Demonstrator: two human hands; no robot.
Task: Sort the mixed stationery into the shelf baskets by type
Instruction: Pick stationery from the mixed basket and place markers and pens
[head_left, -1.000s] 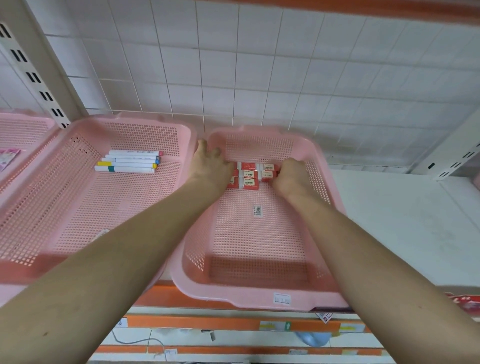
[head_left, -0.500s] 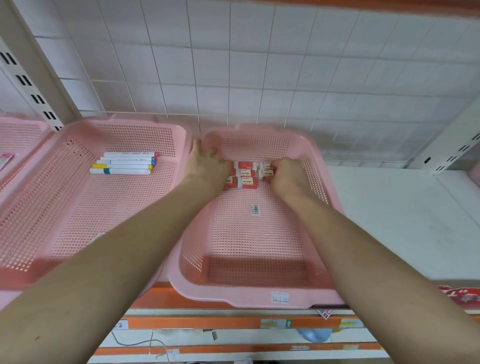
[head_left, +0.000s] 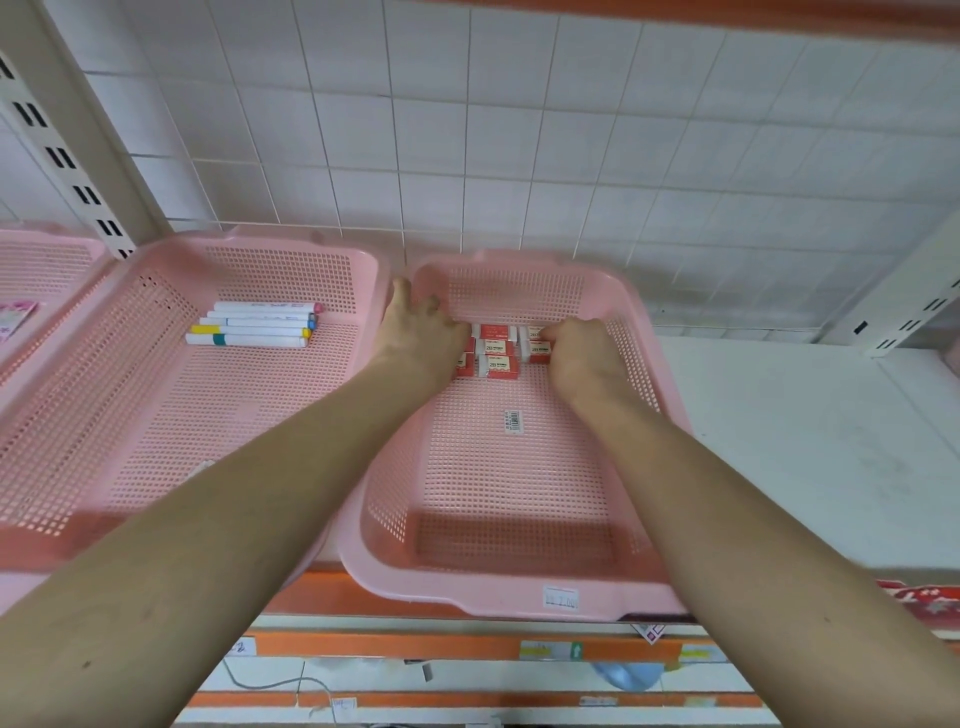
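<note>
While both your hands work at the far end of the right basket, the erasers lie between them in a tight block, near its back wall. Each eraser's long axis runs left to right across the basket, with the 2B label facing up. Your left hand has its fingers spread: one reaches the far-left corner wall and the rest lie over the leftmost erasers. Your right hand has its fingers curled down onto the rightmost erasers; whether they pinch or only press cannot be told. The markers lie crosswise in the left basket, coloured ends to the right.
</note>
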